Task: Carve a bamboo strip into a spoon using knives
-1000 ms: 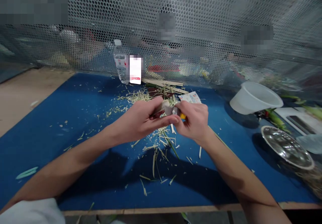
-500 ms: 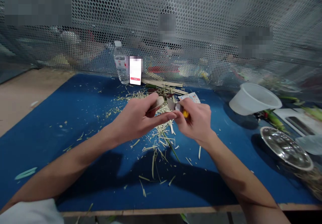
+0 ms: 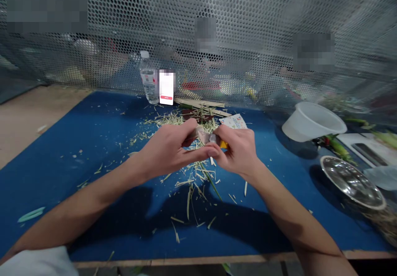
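My left hand [image 3: 169,145] is closed around a pale, blunt-ended piece [image 3: 200,129], mostly hidden by my fingers; its exact kind is unclear. My right hand [image 3: 237,147] grips a small knife [image 3: 223,144] with a yellow handle and a silver collar. Its short blade points left, against or very near the pale piece. The left thumb stretches across to touch the right thumb below the blade. Under both hands, pale shavings [image 3: 198,176] and thin strips lie scattered over the blue table mat [image 3: 118,226].
Behind the hands stand a water bottle [image 3: 149,79] and a phone [image 3: 166,89] with a lit screen, before a perforated metal panel [image 3: 248,27]. A printed card [image 3: 234,121] lies near the right hand. At right are a white tub [image 3: 307,123] and a steel bowl [image 3: 350,183].
My right hand has shifted slightly left and down, bringing the knife blade up to the pale piece. My left hand has dropped a little, still holding the piece.
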`<action>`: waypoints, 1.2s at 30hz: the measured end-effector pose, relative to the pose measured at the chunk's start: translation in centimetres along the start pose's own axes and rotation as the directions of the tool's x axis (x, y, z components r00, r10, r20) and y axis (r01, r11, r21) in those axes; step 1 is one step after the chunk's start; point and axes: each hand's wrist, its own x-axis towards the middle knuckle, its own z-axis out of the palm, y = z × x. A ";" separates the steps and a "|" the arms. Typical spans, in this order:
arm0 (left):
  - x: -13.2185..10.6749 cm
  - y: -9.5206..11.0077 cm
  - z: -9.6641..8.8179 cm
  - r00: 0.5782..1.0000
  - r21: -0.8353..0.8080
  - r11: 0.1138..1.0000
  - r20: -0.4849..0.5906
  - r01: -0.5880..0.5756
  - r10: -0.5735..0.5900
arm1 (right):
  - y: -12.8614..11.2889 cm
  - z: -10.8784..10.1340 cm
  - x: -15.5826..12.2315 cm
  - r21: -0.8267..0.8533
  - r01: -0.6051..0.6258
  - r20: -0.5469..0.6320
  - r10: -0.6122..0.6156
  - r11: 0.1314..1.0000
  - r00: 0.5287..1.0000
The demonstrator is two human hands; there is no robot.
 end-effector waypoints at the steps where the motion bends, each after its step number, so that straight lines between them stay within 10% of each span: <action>1: 0.0 0.0 0.0 1.000 -0.001 1.000 0.003 -0.002 0.002 | 0.0 0.0 0.0 0.003 0.000 0.001 0.000 1.000 1.000; 36: -0.4 0.2 0.5 1.000 0.019 1.000 -0.002 0.013 -0.013 | -0.1 -0.4 0.1 -0.085 -0.010 0.019 0.012 0.996 1.000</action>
